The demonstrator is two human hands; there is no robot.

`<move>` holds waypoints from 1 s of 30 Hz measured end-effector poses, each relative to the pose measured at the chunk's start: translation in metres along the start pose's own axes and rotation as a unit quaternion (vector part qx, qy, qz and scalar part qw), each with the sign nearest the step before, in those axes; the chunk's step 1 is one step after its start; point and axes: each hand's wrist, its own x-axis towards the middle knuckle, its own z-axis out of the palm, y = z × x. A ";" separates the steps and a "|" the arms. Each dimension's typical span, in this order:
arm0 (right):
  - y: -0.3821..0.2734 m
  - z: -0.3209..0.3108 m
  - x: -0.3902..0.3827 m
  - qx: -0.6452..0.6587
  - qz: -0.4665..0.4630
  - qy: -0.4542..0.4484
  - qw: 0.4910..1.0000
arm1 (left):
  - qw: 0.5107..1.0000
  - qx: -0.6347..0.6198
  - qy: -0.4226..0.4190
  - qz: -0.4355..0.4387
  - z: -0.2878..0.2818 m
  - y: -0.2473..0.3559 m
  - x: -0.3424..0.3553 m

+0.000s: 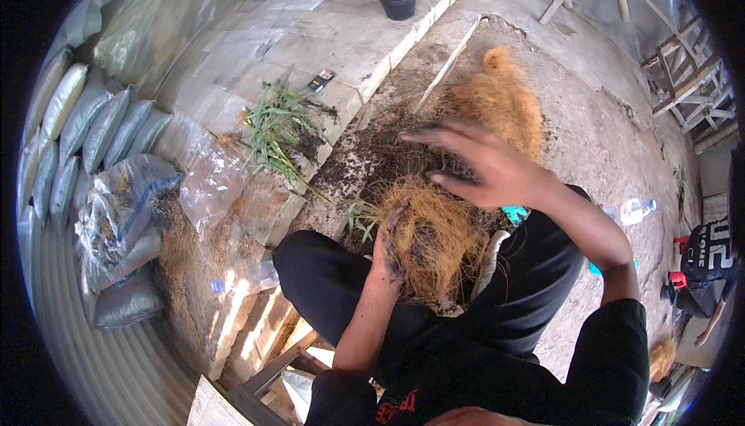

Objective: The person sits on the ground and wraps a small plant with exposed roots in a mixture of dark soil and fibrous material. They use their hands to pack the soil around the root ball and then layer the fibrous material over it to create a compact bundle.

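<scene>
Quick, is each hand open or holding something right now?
Left hand: cupped against the brown fibre clump; whether it grips can't be told.
Right hand: open, with nothing visible in it.

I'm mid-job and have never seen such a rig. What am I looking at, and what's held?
No machine here: two bare human hands, seen from a fisheye camera on their owner's head, which bends straight edges. The left hand cups a clump of brown fibre; the right hand, spread open, is above its far side, contact unclear. Beyond, dark soil and a larger fibre heap lie on the ground. Leafy plants lie to the left, and nested black pots stand farther back.
</scene>
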 end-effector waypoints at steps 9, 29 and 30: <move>-0.041 0.036 -0.063 -0.274 -0.239 -0.125 0.923 | 0.999 -0.030 -0.038 -0.009 -0.004 0.000 0.005; -0.020 0.070 -0.050 0.139 0.096 -0.033 0.985 | 0.972 0.178 -0.008 0.156 -0.013 0.001 0.000; -0.017 0.073 -0.049 0.157 0.082 -0.015 0.984 | 0.967 0.192 0.006 0.165 -0.011 0.001 -0.001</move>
